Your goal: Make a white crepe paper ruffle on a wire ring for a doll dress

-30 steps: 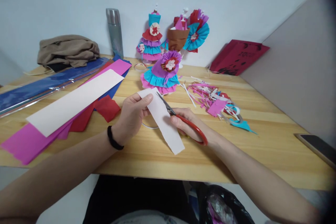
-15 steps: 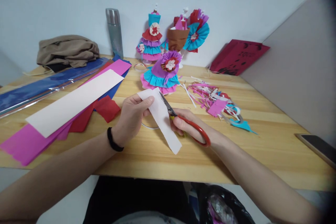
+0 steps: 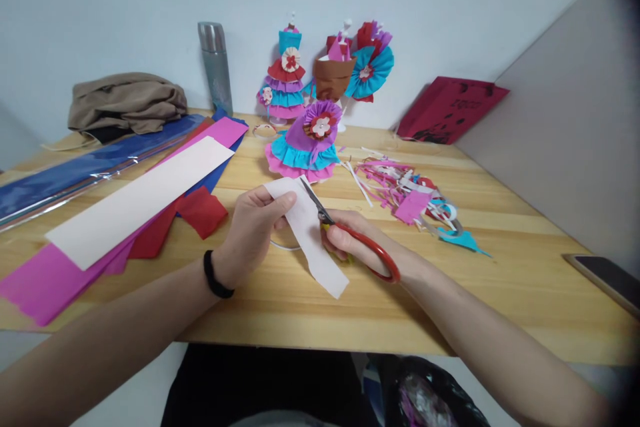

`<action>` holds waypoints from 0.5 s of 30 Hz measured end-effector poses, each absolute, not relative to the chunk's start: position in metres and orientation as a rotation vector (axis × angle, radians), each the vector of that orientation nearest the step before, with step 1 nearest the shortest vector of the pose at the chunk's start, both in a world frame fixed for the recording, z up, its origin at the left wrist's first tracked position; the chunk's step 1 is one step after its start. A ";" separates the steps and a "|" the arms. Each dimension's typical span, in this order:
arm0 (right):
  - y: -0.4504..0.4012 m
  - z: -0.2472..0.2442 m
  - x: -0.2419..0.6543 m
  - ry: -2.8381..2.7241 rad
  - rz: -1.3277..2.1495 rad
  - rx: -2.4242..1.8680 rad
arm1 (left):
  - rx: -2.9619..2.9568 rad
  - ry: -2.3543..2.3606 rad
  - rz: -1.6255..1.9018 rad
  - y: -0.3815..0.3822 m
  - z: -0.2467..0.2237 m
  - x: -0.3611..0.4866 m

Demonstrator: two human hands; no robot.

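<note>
My left hand (image 3: 257, 227) pinches the upper end of a white paper strip (image 3: 307, 237) between thumb and fingers. The strip slants down to the right, its lower end hanging over the table. In my right hand (image 3: 350, 233) is a pair of scissors (image 3: 367, 240) with red handles and dark blades. The blades lie along the strip's upper right edge, pointing up and away from me. A thin white ring (image 3: 284, 246) shows partly beneath the paper. Just beyond the hands stands a small purple, blue and pink ruffled paper dress (image 3: 307, 143) with a flower.
Paper sheets, the white one (image 3: 145, 197) on top, lie at left by a red scrap (image 3: 203, 212). Behind stand a flask (image 3: 216, 73), a bundled cloth (image 3: 127, 103) and more dressed figures (image 3: 285, 83). Paper scraps (image 3: 405, 190), a red bag (image 3: 450, 110) and a phone (image 3: 607, 280) are at right.
The view has shifted slightly. The scissors and paper stay together in my hands, with the blades still at the strip's upper edge. Nothing has been let go.
</note>
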State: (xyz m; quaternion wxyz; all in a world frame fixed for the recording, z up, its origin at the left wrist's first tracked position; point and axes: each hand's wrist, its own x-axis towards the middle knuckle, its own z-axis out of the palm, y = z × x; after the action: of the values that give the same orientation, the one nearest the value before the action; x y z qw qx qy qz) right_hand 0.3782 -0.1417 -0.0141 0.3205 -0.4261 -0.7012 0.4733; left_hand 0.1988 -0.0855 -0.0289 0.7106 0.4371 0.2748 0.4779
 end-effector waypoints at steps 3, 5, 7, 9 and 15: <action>-0.141 -0.016 0.378 -1.840 1.201 -1.150 | 0.961 0.602 1.058 -0.086 -0.028 0.199; -0.140 -0.017 0.377 -1.855 1.173 -1.150 | 0.970 0.614 1.061 -0.085 -0.029 0.199; -0.140 -0.017 0.376 -1.867 1.162 -1.157 | 0.976 0.622 1.063 -0.085 -0.031 0.198; -0.140 -0.018 0.375 -1.864 1.154 -1.167 | 0.975 0.618 1.061 -0.084 -0.031 0.198; -0.139 -0.025 0.377 -1.810 1.170 -1.175 | 0.956 0.615 1.054 -0.085 -0.029 0.198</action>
State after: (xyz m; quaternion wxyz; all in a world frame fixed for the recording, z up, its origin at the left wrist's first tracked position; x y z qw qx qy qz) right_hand 0.3771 -0.1391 -0.0246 0.3367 -0.4507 -0.6942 0.4490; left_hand 0.1979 -0.0852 -0.0294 0.7142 0.4317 0.2776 0.4759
